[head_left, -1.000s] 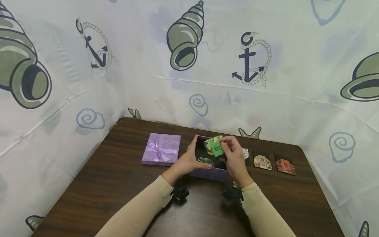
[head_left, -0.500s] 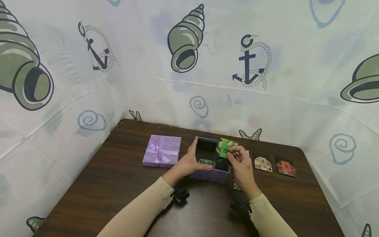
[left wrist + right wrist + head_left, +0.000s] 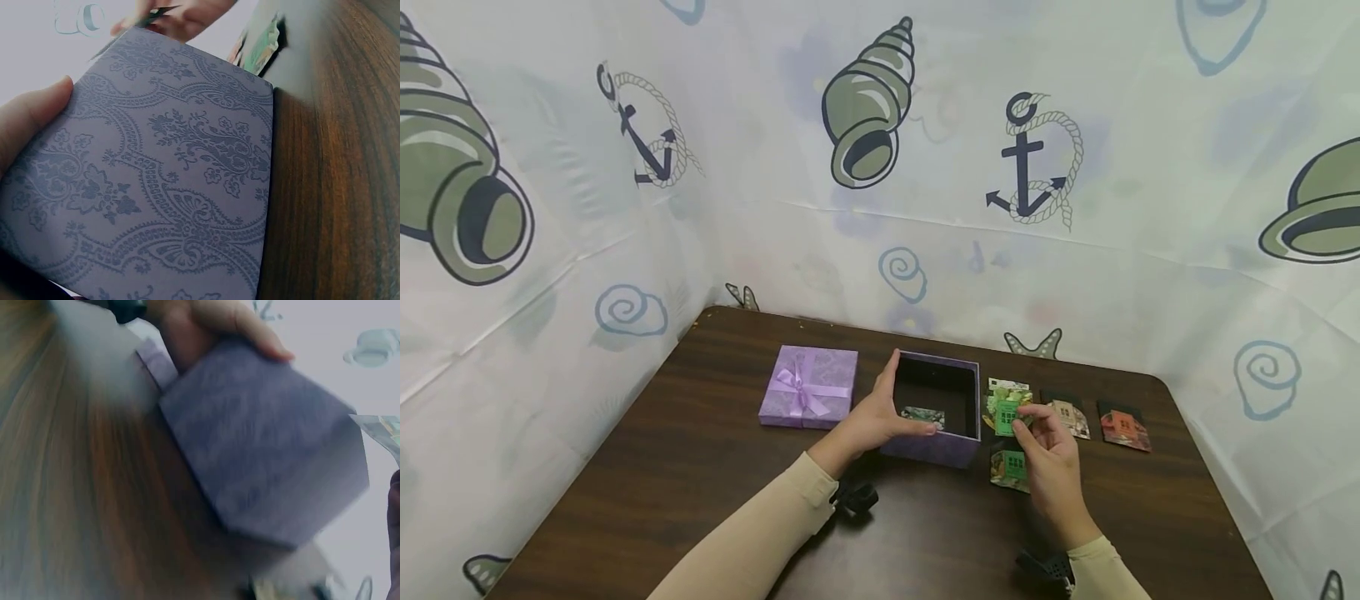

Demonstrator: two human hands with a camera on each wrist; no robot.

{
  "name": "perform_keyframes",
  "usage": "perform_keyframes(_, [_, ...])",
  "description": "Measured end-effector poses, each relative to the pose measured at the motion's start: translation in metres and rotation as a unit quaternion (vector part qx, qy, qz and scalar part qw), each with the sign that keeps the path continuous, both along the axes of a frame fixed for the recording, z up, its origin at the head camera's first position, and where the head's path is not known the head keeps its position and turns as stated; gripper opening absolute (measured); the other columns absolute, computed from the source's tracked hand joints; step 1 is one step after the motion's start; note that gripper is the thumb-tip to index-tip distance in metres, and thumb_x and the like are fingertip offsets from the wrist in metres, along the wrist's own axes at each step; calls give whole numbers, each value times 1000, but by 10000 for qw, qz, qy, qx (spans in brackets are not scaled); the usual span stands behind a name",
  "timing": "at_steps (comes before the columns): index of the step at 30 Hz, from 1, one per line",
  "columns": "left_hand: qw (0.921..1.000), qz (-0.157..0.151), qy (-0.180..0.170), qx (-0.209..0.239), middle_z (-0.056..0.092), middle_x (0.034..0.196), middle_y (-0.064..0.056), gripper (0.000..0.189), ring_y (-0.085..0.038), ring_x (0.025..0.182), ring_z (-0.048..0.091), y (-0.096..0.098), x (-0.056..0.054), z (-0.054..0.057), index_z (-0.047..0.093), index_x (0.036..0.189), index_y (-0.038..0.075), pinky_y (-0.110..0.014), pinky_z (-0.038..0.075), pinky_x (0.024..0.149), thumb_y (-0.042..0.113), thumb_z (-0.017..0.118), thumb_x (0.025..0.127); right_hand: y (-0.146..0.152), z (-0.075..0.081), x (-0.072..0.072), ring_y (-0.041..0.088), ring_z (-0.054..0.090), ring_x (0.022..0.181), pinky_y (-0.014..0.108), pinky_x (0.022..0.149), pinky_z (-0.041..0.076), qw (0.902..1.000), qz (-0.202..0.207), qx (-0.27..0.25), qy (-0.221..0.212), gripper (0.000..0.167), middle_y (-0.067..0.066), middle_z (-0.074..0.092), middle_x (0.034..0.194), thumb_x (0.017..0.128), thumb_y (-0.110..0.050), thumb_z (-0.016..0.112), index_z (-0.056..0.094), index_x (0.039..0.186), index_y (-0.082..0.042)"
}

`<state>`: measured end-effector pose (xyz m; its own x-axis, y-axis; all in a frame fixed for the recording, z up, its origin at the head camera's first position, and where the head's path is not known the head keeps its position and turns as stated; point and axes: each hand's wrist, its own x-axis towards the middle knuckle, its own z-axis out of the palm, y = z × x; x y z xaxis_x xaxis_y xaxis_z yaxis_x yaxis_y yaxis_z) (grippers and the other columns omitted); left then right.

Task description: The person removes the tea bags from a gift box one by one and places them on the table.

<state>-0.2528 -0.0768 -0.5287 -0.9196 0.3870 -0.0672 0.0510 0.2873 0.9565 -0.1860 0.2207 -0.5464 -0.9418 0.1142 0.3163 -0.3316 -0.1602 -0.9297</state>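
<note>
An uncovered purple patterned box [image 3: 932, 451] stands on the table, its dark interior showing in the head view. My left hand [image 3: 872, 415] grips its left side, thumb over the front rim; in the left wrist view, the thumb's tip lies at the box's edge. Inside, near the front wall, is a small dark-green patterned packet [image 3: 923, 416]. Right of the box, my right hand [image 3: 1054, 465] pinches a flat packet with a bright green label [image 3: 1006, 418]. A whitish packet [image 3: 1009, 385] shows partly behind the held one. Below lies another green-labelled packet [image 3: 1009, 468], partly near my right hand.
A purple lid [image 3: 809, 387] with a ribbon bow lies left of the box. At the right lie a beige-labelled packet [image 3: 1070, 416], partly hidden by my fingers, and a red-labelled packet [image 3: 1124, 424]. Behind the brown table [image 3: 700, 467] hangs a printed cloth [image 3: 955, 183].
My right hand has carried the green-labelled packet rightward, from over the box to the table area beside it. My left hand has stayed on the box.
</note>
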Motion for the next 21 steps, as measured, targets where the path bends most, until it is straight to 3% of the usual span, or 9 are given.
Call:
perform_keyframes(5, [10000, -17, 37, 42, -8, 185, -4, 150, -39, 171, 3, -1, 0, 1, -13, 171, 50, -69, 25, 131, 48, 102, 74, 23, -10, 8, 9, 57, 97, 19, 81, 53, 9995, -304, 17, -8, 30, 4, 59, 123, 107, 9, 60, 54, 134, 18])
perform_keyframes(11, [10000, -3, 20, 33, -8, 185, -5, 149, -39, 171, 0, -1, 0, 0, -12, 172, 48, -70, 24, 131, 47, 102, 75, 50, -19, 21, 10, 59, 113, 19, 89, 53, 9972, -699, 102, -242, 27, 5, 57, 130, 108, 6, 60, 60, 135, 8])
perform_keyframes(14, [10000, 4, 20, -13, -8, 185, -8, 150, -41, 171, -1, 0, 0, 0, -11, 174, 44, -71, 24, 130, 48, 101, 75, 63, -25, 28, 7, 57, 102, 19, 76, 49, 9941, -887, 192, -589, 29, 2, 58, 129, 108, 4, 62, 59, 136, 9])
perform_keyframes(16, [10000, 20, 8, -63, -7, 185, -9, 151, -41, 171, -1, 1, 0, 0, -11, 174, 43, -72, 23, 130, 50, 101, 74, 71, -29, 33, 4, 58, 102, 19, 74, 49, 9921, -975, 239, -755, 31, -1, 60, 131, 108, 4, 63, 58, 138, 11])
perform_keyframes(18, [10000, 21, -8, -94, -7, 185, -8, 151, -41, 171, -1, 1, 0, 0, -12, 174, 43, -71, 23, 130, 50, 101, 74, 78, -31, 36, 2, 60, 105, 16, 76, 50, 9899, -1075, 270, -888, 34, -2, 62, 132, 107, 4, 64, 58, 139, 11])
perform_keyframes(21, [9999, 23, -4, -98, -7, 186, -7, 150, -40, 171, -1, 1, -1, 0, -12, 173, 46, -71, 23, 130, 50, 101, 74, 87, -33, 38, 1, 60, 120, 13, 91, 52, 9877, -1131, 334, -1027, 37, -4, 62, 135, 107, 1, 66, 56, 141, 12])
